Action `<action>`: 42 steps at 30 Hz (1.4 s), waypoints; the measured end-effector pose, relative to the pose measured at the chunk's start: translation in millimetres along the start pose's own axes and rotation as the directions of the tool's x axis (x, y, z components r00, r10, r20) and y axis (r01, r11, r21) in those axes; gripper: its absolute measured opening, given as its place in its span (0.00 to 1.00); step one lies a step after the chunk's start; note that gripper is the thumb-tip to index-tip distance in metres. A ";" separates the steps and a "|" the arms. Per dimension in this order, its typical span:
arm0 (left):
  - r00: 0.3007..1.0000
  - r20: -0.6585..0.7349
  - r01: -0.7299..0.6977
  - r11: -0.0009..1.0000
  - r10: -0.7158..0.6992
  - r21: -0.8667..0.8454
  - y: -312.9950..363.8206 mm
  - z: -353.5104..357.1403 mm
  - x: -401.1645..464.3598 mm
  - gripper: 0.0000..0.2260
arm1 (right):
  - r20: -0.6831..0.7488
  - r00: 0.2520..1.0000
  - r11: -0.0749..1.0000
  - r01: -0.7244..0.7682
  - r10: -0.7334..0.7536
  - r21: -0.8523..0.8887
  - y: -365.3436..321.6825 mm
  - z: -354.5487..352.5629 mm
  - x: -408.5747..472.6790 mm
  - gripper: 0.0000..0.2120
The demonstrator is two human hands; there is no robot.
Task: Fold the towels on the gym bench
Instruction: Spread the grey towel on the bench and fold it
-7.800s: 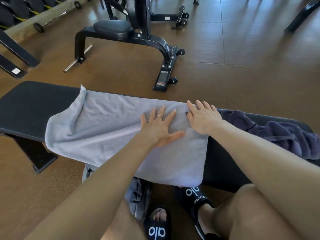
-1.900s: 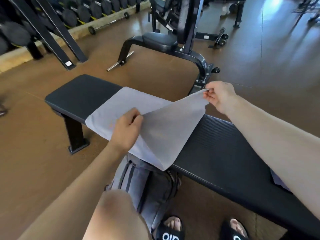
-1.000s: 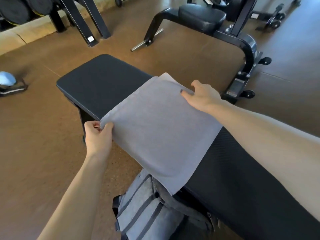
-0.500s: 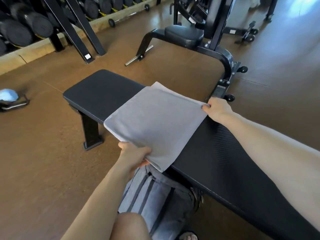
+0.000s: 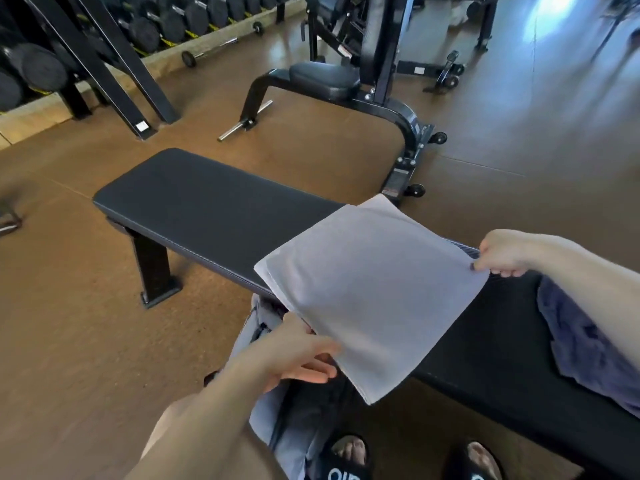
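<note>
Grey towel [image 5: 374, 292]: folded square at centre frame, lying across the bench [image 5: 214, 206], near corner overhanging.
Left hand [image 5: 298, 355]: fingers pinching the near-left edge.
Right hand [image 5: 502, 254]: fingers curled, gripping the right corner.
Next fold: likely needs both corners kept taut and edges matched.
Purple towel [image 5: 581, 344]: crumpled at right, unfolded.

Purple towel [image 5: 585, 344] (right edge) cropped
</note>
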State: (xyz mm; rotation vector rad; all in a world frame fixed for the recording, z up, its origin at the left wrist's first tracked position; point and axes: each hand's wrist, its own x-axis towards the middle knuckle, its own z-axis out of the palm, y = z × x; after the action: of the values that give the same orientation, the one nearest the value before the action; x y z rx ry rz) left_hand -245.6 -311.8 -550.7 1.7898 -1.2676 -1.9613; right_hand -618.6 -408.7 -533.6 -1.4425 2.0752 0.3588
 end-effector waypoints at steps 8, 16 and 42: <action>0.729 -0.600 -0.018 0.886 0.328 0.463 31.2 -64.5 34.3 0.21 | -0.224 0.954 0.977 0.211 -0.201 0.020 -61.6 -7.0 19.2 0.12; 0.691 -0.556 0.001 0.768 0.463 0.640 33.9 -66.4 72.5 0.07 | -0.270 0.956 0.798 0.248 -0.111 0.549 -146.2 12.4 77.5 0.18; 0.616 -0.398 -0.339 0.685 0.680 0.645 65.5 -45.8 79.2 0.25 | -0.233 0.934 0.577 0.350 -0.269 0.738 -136.2 -36.1 29.4 0.06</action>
State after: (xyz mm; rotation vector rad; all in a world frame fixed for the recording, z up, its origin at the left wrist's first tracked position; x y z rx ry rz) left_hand -249.9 -424.0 -557.8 1.7149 -1.8698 -0.6283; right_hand -511.6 -501.7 -508.3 -1.2190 1.6303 -0.7056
